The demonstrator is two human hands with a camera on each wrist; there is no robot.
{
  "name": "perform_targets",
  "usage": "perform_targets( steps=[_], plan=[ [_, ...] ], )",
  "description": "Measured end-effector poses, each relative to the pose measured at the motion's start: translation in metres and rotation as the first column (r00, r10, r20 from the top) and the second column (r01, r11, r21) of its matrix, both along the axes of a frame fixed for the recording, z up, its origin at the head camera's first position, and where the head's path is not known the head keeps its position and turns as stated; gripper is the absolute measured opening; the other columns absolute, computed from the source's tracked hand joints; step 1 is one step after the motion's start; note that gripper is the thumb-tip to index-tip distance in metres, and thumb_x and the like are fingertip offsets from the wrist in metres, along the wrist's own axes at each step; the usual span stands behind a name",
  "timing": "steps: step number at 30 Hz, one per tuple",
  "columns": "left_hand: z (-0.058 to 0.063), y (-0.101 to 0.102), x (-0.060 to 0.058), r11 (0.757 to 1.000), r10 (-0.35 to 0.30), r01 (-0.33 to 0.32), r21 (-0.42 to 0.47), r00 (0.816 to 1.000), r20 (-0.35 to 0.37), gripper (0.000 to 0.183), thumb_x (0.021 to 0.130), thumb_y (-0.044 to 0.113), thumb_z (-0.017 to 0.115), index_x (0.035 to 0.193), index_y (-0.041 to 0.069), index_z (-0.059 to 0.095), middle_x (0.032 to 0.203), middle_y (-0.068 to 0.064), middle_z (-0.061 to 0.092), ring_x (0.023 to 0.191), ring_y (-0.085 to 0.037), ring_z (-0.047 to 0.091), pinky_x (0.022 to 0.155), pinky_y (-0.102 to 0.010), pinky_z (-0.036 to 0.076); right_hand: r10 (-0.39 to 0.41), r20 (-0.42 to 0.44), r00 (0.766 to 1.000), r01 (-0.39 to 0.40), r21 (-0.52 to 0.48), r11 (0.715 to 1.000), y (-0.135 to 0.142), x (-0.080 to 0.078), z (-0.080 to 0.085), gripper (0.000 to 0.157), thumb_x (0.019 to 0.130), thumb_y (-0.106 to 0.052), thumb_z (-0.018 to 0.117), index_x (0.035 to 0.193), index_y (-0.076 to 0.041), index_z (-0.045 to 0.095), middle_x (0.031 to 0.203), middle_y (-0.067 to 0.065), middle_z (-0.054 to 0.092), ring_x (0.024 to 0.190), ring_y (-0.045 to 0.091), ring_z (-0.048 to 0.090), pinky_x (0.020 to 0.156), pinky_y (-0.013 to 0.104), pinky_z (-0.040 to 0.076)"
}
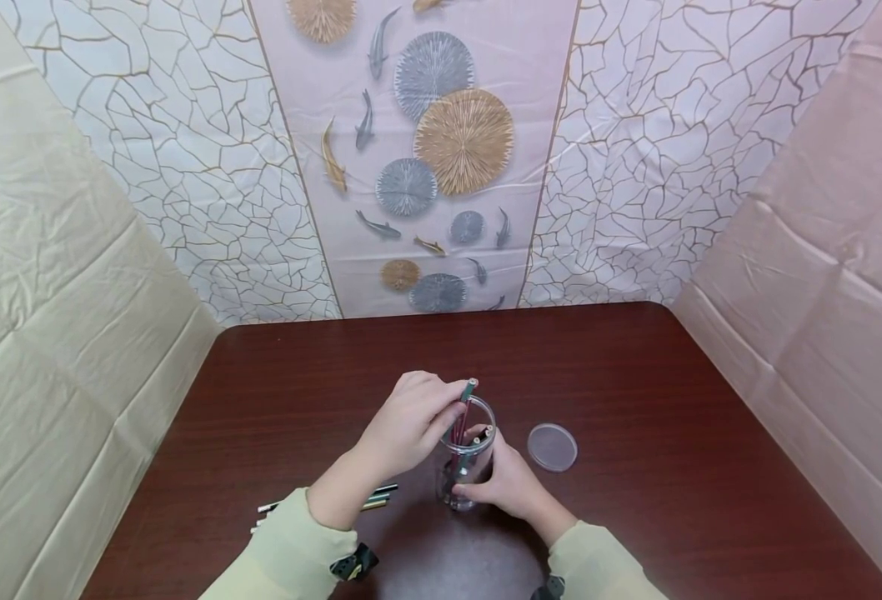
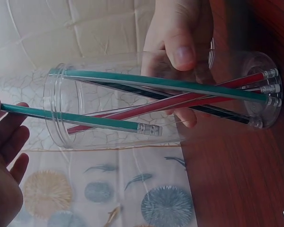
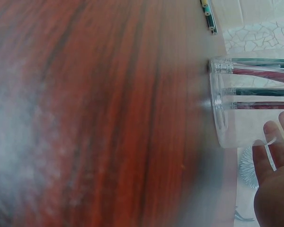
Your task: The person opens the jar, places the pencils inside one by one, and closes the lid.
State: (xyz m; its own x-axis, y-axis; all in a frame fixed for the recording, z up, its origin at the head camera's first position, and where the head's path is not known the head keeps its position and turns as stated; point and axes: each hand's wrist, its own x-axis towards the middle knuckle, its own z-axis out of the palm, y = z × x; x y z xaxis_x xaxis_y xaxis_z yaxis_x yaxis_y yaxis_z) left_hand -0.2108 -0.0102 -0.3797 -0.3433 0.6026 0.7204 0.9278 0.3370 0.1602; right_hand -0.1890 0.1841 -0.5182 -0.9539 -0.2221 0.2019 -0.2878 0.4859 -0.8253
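In my left hand [image 1: 416, 417] a green pencil [image 2: 85, 119] is pinched near its top, its eraser end lowered inside a clear plastic jar [image 1: 456, 496]. My right hand [image 1: 512, 479] holds the jar upright on the table, fingers and thumb curled round its side. Inside the jar lean several pencils: another green pencil [image 2: 170, 84], red ones and a dark one [image 2: 222, 112], eraser ends down on the bottom. The right wrist view shows the jar's base and the fingers of my right hand [image 3: 274, 184] against its wall.
A round translucent lid [image 1: 552, 447] lies on the dark red wooden table [image 1: 636, 400], right of the jar. More pencils [image 1: 377, 497] lie left of the jar, partly hidden by my left forearm. Patterned cloth [image 1: 613, 167] hangs behind the table.
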Motion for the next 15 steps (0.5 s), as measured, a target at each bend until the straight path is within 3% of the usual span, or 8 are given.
perform_targets(
  steps=[7,15],
  plan=[
    [-0.006,0.000,0.000,0.992,0.063,-0.069,-0.103,0.996,-0.063,0.040,0.090,0.021,0.061,0.127,0.005,0.058,0.099,-0.001,0.064,0.096,-0.019,0.056,0.095,-0.041,0.037,0.001,-0.026,1.000,-0.001,0.002,1.000,0.000,0.001,0.000,0.081,0.063,-0.032,0.086,0.127,-0.010,0.042,0.112,-0.002,0.060,0.099,0.012,0.058,0.087,0.033,0.045],
    [-0.016,-0.009,-0.004,0.987,0.118,-0.116,-0.107,0.993,0.012,0.051,0.087,0.028,0.065,0.132,0.006,0.053,0.114,-0.004,0.060,0.102,-0.021,0.051,0.095,-0.043,0.034,-0.013,-0.011,1.000,0.013,0.017,1.000,0.000,0.001,-0.002,0.079,0.062,-0.033,0.087,0.124,-0.012,0.042,0.109,-0.004,0.060,0.097,0.010,0.058,0.085,0.032,0.046]
  ],
)
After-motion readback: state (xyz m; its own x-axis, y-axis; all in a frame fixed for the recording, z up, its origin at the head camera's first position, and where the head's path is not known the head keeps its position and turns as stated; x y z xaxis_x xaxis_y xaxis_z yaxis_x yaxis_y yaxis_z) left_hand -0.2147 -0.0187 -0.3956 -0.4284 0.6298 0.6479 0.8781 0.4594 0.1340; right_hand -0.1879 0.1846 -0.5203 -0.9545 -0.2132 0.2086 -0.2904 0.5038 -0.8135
